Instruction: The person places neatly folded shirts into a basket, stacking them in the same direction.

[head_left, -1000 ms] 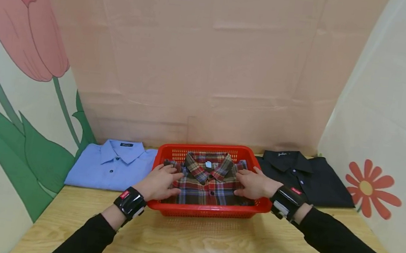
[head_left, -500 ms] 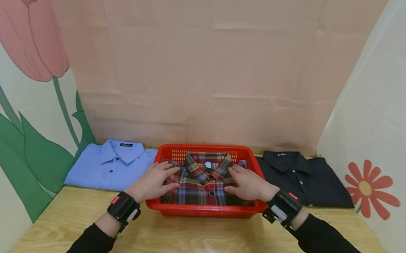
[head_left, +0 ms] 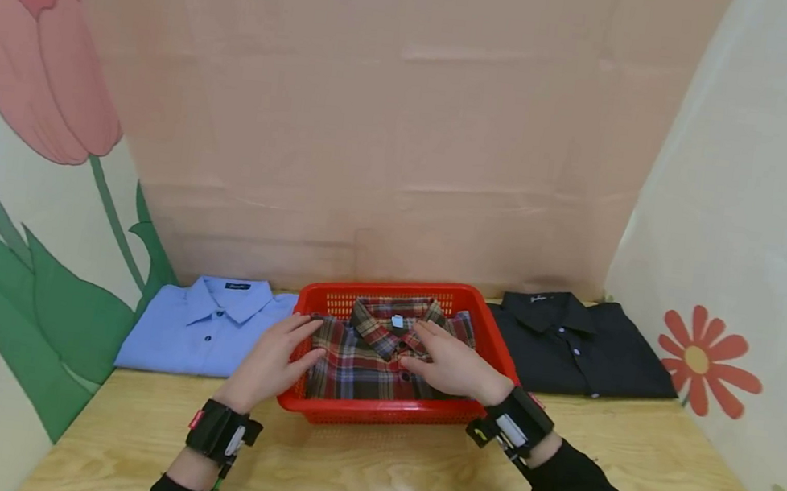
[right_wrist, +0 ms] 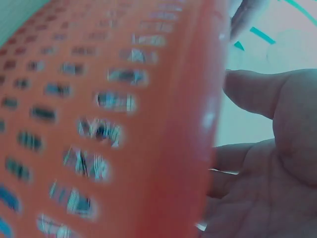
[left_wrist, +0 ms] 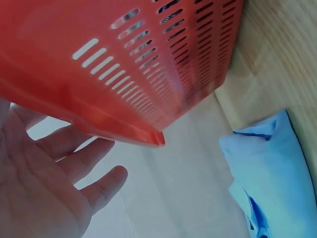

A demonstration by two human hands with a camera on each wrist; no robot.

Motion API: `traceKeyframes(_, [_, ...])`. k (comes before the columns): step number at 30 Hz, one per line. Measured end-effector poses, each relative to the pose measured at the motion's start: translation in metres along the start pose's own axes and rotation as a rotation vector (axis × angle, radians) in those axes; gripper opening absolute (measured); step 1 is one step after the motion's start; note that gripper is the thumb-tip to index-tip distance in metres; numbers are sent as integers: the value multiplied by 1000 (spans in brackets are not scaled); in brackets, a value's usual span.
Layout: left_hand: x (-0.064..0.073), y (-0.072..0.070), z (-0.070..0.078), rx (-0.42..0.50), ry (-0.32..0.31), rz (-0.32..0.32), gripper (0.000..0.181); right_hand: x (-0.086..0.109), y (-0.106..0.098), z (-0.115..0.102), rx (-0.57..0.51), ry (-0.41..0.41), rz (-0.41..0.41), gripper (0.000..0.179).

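A folded plaid shirt (head_left: 357,371), red, brown and blue, lies collar up inside a red plastic basket (head_left: 374,415). My left hand (head_left: 269,365) is at the basket's left rim, fingers extended and spread. In the left wrist view the left hand (left_wrist: 54,173) shows its palm, and the rim partly hides its fingers. Over the shirt's right half is my right hand (head_left: 458,365), its fingers pointing left near the collar. Whether it touches the cloth cannot be seen. The right wrist view has the right hand (right_wrist: 262,153) beyond the blurred basket wall (right_wrist: 109,119), fingertips partly hidden.
A folded light blue shirt (head_left: 204,337) lies left of the basket, and a folded black shirt (head_left: 589,349) lies to its right. All stand on a wooden table (head_left: 367,477). A pinkish-brown covering (head_left: 379,114) rises behind, with flower-printed walls at both sides.
My right hand has moved left over the shirt, towards the collar. My left hand has drawn back left to the rim. The head view has shifted slightly; the shirt stays in the basket.
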State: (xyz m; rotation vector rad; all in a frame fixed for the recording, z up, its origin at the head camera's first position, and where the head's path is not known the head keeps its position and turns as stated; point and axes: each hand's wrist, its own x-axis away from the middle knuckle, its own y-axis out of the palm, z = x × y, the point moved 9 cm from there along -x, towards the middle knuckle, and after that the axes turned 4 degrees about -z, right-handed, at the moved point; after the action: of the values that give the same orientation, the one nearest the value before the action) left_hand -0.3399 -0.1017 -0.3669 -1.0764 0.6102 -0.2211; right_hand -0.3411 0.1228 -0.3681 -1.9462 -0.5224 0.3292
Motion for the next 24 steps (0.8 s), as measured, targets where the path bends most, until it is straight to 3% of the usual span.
traceKeyframes(9, [11,-1,-7,-2,19,52,44,-3,19,-22,-27,15,4,63])
traceKeyframes(19, [15,-6,-21,32,-78,13,48,-16,42,-58,-48,-45,25,61])
traceKeyframes(24, [19,-12,-32,66,-125,22,48,-21,50,-77,-72,-86,15,60])
